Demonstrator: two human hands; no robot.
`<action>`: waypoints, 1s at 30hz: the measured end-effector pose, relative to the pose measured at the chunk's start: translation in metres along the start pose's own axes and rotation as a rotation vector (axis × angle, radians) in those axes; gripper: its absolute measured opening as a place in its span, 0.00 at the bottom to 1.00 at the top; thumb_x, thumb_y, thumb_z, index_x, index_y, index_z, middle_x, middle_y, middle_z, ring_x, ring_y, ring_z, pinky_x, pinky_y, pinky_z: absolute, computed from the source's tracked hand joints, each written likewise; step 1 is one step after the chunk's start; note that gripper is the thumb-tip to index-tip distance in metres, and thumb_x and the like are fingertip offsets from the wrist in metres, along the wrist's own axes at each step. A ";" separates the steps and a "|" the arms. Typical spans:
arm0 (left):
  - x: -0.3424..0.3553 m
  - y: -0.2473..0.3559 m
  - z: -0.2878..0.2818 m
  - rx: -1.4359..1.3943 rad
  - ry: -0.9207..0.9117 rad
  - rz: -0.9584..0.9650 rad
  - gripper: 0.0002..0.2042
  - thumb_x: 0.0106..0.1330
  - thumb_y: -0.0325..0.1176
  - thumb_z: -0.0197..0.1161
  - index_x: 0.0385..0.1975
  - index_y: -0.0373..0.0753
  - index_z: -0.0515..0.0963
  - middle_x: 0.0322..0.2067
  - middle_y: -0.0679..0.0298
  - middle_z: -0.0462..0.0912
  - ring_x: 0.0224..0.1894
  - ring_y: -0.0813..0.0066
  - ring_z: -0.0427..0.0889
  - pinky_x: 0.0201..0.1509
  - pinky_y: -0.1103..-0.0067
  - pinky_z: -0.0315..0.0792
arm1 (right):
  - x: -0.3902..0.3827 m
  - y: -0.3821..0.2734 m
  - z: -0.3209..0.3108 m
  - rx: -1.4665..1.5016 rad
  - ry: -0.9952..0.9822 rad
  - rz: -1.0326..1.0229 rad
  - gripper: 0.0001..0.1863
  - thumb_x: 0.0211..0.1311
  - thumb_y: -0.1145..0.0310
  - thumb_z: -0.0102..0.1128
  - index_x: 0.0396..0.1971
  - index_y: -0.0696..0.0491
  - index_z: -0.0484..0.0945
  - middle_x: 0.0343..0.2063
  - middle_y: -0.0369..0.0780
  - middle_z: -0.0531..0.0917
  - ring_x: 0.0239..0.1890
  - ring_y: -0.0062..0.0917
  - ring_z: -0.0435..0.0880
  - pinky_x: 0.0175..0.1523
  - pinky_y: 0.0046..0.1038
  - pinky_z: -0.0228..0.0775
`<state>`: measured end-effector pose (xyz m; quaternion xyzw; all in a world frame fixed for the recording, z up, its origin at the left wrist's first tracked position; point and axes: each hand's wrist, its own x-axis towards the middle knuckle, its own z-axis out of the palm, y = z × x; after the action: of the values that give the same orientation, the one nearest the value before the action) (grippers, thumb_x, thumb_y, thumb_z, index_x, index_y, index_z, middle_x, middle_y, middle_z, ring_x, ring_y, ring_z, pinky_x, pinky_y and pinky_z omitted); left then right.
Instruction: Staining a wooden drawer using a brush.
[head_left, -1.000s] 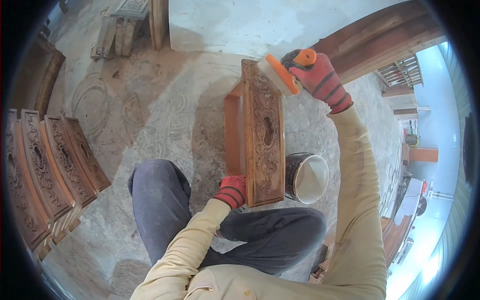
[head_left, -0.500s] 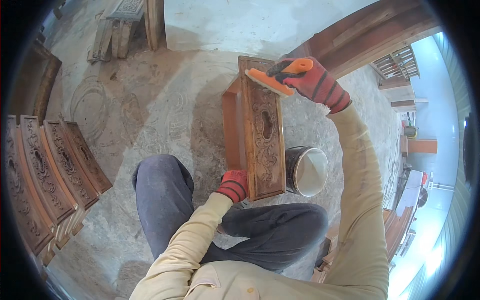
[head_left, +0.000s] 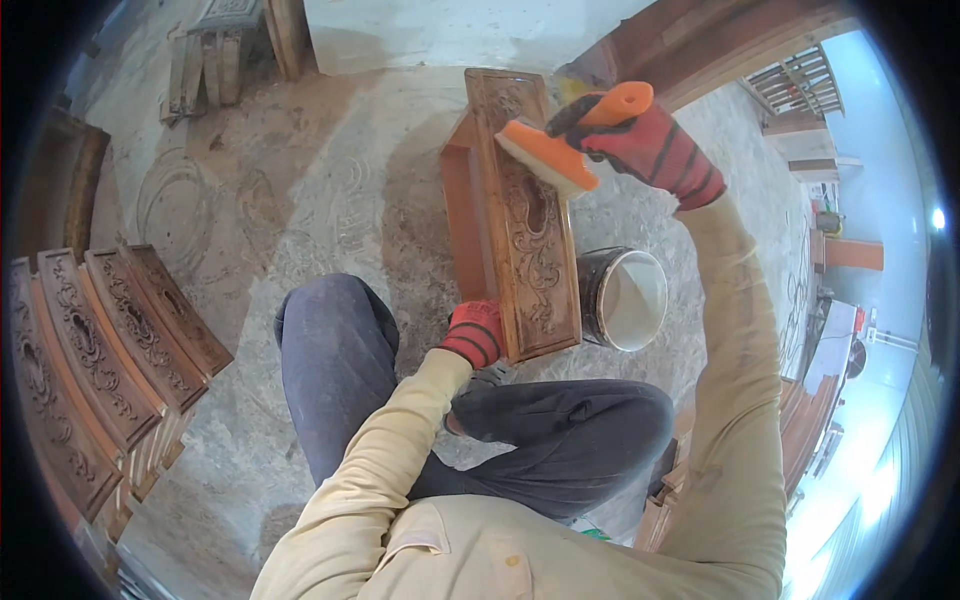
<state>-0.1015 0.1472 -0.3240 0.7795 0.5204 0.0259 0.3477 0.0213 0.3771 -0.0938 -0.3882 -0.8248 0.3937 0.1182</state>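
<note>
My left hand (head_left: 475, 333), in a red glove with dark stripes, is closed on the near end of a wooden drawer (head_left: 538, 270) with a carved scroll front and oval cut-out. In my right hand (head_left: 665, 155), also gloved, is a wide brush (head_left: 548, 150) with an orange handle and pale bristles, lying across the carved front above the cut-out. Just right of the drawer stands a dark bucket (head_left: 628, 300) with pale material inside; what that is, I cannot tell.
Several carved drawers (head_left: 115, 360) stand in a row at my left. Timber pieces (head_left: 200, 70) lean at the back left, and a long wooden beam (head_left: 700, 45) runs along the upper right. My folded legs (head_left: 555, 435) are below the drawer on the concrete floor (head_left: 240, 300).
The brush has moved left onto the carved front, then a little nearer along it. The drawer and my left hand now appear higher in the picture; the view has shifted.
</note>
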 end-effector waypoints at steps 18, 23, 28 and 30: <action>0.022 -0.018 0.059 -0.039 0.141 -0.009 0.15 0.60 0.46 0.55 0.28 0.44 0.84 0.29 0.57 0.87 0.30 0.54 0.85 0.30 0.62 0.73 | -0.058 -0.020 0.042 0.108 0.184 0.261 0.12 0.53 0.72 0.64 0.38 0.56 0.84 0.31 0.35 0.85 0.30 0.22 0.77 0.40 0.24 0.72; 0.006 -0.014 0.034 0.018 0.090 0.002 0.15 0.60 0.47 0.55 0.28 0.44 0.84 0.29 0.57 0.87 0.30 0.54 0.85 0.30 0.62 0.73 | -0.094 -0.021 0.047 0.234 0.099 0.319 0.12 0.53 0.73 0.64 0.39 0.55 0.84 0.32 0.35 0.85 0.32 0.21 0.78 0.42 0.23 0.71; 0.005 -0.009 0.032 0.013 0.138 0.001 0.15 0.60 0.47 0.55 0.29 0.44 0.84 0.29 0.58 0.87 0.30 0.53 0.85 0.30 0.62 0.73 | -0.077 -0.011 0.054 0.059 0.218 0.296 0.12 0.54 0.74 0.63 0.40 0.54 0.84 0.33 0.33 0.85 0.33 0.18 0.78 0.43 0.21 0.71; 0.001 -0.007 0.030 0.008 0.156 0.006 0.15 0.59 0.47 0.55 0.30 0.44 0.84 0.29 0.58 0.87 0.30 0.53 0.85 0.30 0.62 0.73 | -0.075 -0.007 0.055 0.005 0.258 0.297 0.12 0.54 0.75 0.63 0.41 0.54 0.83 0.33 0.32 0.85 0.33 0.17 0.78 0.44 0.20 0.71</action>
<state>-0.0944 0.1344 -0.3511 0.7782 0.5435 0.0855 0.3029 0.0400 0.2892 -0.1165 -0.5526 -0.7354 0.3560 0.1647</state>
